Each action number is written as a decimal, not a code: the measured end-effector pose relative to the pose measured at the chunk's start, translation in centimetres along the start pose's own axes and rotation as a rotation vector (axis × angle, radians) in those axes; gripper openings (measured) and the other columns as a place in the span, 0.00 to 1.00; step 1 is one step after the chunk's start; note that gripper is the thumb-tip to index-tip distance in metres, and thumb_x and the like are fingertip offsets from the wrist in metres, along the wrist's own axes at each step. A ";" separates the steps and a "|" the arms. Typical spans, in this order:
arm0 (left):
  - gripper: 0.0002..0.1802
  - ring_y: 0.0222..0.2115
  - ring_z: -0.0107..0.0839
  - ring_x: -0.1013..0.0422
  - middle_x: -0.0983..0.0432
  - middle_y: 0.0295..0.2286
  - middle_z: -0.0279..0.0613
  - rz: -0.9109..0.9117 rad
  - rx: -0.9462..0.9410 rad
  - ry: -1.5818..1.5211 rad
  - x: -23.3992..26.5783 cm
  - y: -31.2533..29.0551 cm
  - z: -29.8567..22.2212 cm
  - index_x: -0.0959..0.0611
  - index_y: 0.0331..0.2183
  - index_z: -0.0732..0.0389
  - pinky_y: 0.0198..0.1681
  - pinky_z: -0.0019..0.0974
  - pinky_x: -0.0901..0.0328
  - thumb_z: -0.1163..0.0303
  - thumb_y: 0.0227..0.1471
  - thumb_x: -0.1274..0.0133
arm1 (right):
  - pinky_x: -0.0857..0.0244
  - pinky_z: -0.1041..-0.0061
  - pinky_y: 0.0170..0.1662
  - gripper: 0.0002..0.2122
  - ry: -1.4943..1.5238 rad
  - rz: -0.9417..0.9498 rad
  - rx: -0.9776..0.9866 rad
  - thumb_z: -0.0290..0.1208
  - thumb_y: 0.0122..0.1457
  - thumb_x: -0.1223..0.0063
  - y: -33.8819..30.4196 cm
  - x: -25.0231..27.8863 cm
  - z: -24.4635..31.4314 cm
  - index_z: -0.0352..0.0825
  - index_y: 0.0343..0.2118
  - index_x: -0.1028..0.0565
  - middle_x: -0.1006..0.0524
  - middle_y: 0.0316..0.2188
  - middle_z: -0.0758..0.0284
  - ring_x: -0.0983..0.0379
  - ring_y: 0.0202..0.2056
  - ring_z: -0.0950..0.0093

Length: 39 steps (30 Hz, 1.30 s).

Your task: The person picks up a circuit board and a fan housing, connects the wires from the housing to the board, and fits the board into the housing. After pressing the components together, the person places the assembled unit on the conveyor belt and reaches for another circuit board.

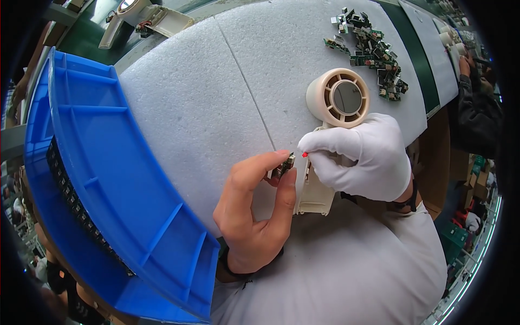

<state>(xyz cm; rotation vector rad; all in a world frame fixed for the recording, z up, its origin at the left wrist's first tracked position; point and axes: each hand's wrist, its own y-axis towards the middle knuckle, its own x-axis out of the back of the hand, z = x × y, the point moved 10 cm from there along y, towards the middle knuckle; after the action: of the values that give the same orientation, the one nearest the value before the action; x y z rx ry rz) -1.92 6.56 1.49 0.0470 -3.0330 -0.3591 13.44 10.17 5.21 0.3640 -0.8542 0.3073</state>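
Note:
My bare left hand (254,214) pinches a small circuit board (282,168) between thumb and fingertips. Close beside it, the thumb and forefinger of my white-gloved right hand (371,157) are closed on a tiny red plug-like piece (305,155), and I cannot make out whether this touches the board. Under the gloved hand lies an opened cream handle shell (316,196), partly hidden by the fingers. The handle adjoins a round cream fan head (338,97) with a grey disc at its centre, just beyond my right hand.
Several loose circuit boards (374,54) are heaped at the far right of the white foam sheet (184,97). A blue plastic bin (108,135) runs along the left side, with a dark strip inside. Another opened fan (168,21) lies at the far left. At the right is another person's hand (465,65).

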 end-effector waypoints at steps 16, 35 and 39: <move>0.18 0.36 0.28 0.21 0.19 0.40 0.47 0.053 0.112 -0.195 -2.0 0.2 0.8 0.20 0.46 0.69 0.41 0.31 0.24 0.87 0.52 0.39 | 0.26 0.75 0.26 0.05 0.093 -0.118 -0.113 0.24 0.44 0.34 -0.8 0.9 -1.3 0.39 0.26 0.18 0.20 0.19 0.65 0.20 0.21 0.68; 0.17 0.34 0.25 0.21 0.19 0.35 0.43 0.057 0.053 -0.113 -2.4 0.7 0.7 0.20 0.44 0.70 0.41 0.30 0.25 0.85 0.51 0.38 | 0.29 0.74 0.24 0.08 0.001 -0.100 -0.079 0.25 0.45 0.33 -1.2 0.5 -0.6 0.40 0.31 0.16 0.22 0.18 0.65 0.22 0.19 0.68; 0.17 0.35 0.26 0.21 0.19 0.36 0.44 0.021 0.036 -0.118 -2.1 0.1 0.8 0.20 0.45 0.70 0.40 0.30 0.25 0.86 0.51 0.38 | 0.31 0.75 0.22 0.08 0.059 -0.092 -0.090 0.23 0.47 0.34 -1.3 0.4 -0.9 0.39 0.32 0.15 0.23 0.16 0.66 0.24 0.17 0.71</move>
<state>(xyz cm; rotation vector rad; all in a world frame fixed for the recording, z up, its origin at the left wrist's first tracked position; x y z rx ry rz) 0.11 6.95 0.61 -0.0041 -3.1536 -0.3161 14.79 9.43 4.77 0.3080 -0.7880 0.1928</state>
